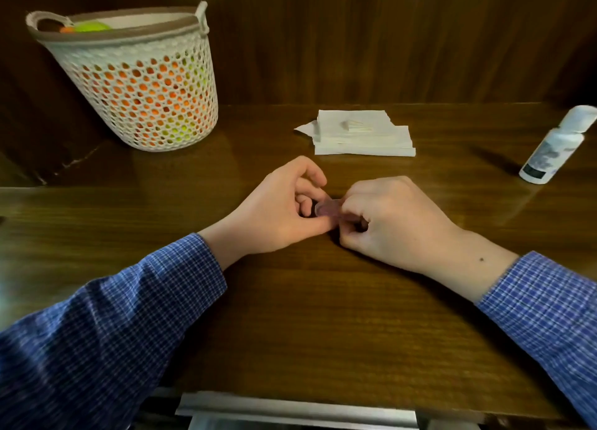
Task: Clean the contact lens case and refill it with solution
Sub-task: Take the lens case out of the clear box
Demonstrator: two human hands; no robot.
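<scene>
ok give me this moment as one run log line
stage: handling case | left hand: on lens case | right hand: on lens case | solution bottle: upright, capped, untouched | tissues: stacked, untouched

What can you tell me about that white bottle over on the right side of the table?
The bottle looks like white plastic, with a white cap on top and a label that has a dark band near the bottom; the print is too blurred to read. It stands on the wooden table, looks tilted in this wide view, and neither hand touches it.

Dim warm light, soft glare on table, wide-angle edge bending, slight blur
</scene>
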